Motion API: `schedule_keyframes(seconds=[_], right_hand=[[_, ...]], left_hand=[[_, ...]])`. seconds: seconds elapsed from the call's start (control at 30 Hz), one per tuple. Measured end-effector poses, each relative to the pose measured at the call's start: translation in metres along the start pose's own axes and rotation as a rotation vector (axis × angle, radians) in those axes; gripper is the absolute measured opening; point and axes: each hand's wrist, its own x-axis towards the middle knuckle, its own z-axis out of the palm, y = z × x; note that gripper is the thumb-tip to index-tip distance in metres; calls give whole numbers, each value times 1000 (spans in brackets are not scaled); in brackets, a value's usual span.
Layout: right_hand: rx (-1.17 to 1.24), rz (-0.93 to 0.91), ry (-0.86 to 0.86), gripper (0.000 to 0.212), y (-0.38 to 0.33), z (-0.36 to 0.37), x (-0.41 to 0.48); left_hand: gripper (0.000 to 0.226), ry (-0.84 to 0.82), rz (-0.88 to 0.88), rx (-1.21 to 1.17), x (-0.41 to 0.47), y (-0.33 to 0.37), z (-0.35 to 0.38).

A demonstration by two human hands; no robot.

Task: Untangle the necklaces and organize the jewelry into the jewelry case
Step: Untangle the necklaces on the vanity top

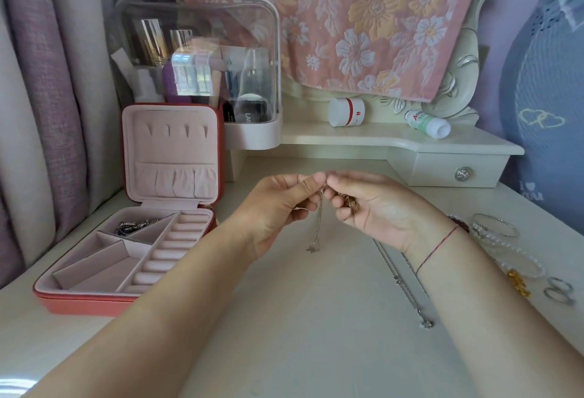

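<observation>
My left hand point(278, 204) and my right hand point(373, 204) meet above the middle of the table, both pinching a thin gold necklace point(317, 227). Its chain hangs down between them, the pendant end near the tabletop. A bunched part of the chain sits in my right palm. A silver necklace point(407, 290) lies stretched on the table under my right forearm. The red jewelry case point(94, 301) stands open at the left, pink inside, with a dark metal piece point(134, 226) in its back compartment.
Clear and silver bangles point(496, 227), a beaded bracelet point(521, 263), gold pieces point(518, 282) and two silver rings point(559, 291) lie at the right edge. A clear cosmetics organizer point(202, 59) stands behind the case. A white jar point(346, 111) and a bottle point(428, 122) rest on the raised shelf.
</observation>
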Motion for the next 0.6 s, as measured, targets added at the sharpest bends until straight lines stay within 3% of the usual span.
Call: schedule_keyframes(seconds=[0.1, 0.27, 0.4, 0.53, 0.6], right_hand=[[-46, -13, -10, 15, -1, -2, 0], [-164, -21, 58, 6, 1, -3, 0], [-138, -26, 71, 30, 1, -2, 0], [-59, -50, 42, 9, 1, 2, 0], [-12, -65, 29, 11, 0, 3, 0]], left_hand=[[27, -8, 10, -35, 1, 0, 0], [19, -5, -2, 19, 2, -3, 0], [30, -78, -41, 36, 0, -3, 4], [36, -113, -27, 17, -3, 0, 5], [39, -91, -37, -25, -3, 1, 5]])
